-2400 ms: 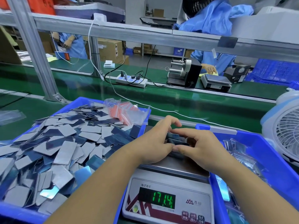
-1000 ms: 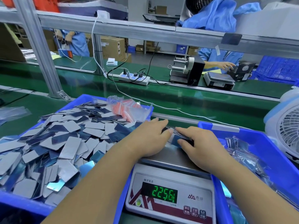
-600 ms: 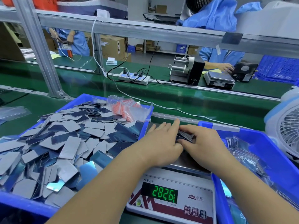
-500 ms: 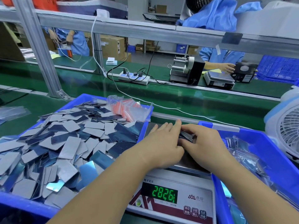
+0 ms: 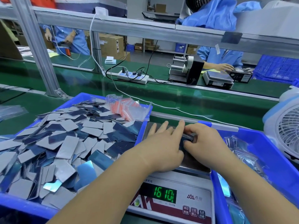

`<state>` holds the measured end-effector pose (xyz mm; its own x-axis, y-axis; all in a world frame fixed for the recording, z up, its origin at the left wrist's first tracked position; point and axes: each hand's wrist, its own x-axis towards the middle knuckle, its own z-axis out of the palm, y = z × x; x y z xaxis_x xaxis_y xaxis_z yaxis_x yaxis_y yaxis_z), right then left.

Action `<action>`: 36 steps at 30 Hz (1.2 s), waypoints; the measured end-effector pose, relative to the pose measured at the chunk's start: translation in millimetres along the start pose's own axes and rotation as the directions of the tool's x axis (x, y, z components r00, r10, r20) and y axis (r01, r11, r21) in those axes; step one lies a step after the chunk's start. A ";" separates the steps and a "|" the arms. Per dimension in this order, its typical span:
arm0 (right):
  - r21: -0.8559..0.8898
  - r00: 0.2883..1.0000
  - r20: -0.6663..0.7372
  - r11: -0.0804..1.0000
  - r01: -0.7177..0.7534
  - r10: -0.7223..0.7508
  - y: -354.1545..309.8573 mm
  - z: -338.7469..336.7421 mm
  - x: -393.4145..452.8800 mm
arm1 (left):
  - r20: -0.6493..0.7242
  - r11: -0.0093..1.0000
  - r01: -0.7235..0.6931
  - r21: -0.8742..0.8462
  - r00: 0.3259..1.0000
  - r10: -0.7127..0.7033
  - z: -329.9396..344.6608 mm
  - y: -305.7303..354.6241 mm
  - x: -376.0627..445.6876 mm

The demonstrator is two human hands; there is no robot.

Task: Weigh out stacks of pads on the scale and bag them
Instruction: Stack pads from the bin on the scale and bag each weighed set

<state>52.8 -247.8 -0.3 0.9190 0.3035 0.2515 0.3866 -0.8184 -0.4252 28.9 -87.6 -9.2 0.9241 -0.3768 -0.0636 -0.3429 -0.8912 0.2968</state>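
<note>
A white scale (image 5: 191, 199) stands between two blue bins, and its green display reads 1610. On its steel pan (image 5: 192, 160) lies a dark stack of pads (image 5: 189, 136), mostly hidden by my hands. My left hand (image 5: 163, 143) lies flat with straight fingers against the stack's left side. My right hand (image 5: 205, 141) has its fingers curled over the stack's right end. The left blue bin (image 5: 24, 206) holds a heap of loose grey and blue pads (image 5: 64, 141). Small clear zip bags with red strips (image 5: 127, 109) lie at that bin's far corner.
The right blue bin (image 5: 265, 152) holds filled clear bags. A white and blue fan (image 5: 286, 128) stands at the right edge. Beyond lies a green conveyor belt (image 5: 178, 97) with a white cable, a power strip (image 5: 134, 75), a label dispenser (image 5: 186, 70) and a second scale (image 5: 218, 79). People in blue coats work opposite.
The display fell from 2826 to 1610. Both hands stayed at the stack on the pan, my left fingers stretching slightly farther forward. A worker opposite moved a hand by the far scale.
</note>
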 end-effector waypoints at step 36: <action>0.256 0.991 -0.116 0.966 -0.032 0.063 1.1 -7.6 -2.8 | -0.422 0.839 0.532 -0.117 0.738 -0.527 -13.8 -111.2 40.9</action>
<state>50.1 -253.3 5.1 0.9265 0.1923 0.3234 0.3641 -0.6751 -0.6416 107.2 -0.4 -31.6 0.9336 0.2981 0.1987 0.2239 -0.9184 0.3261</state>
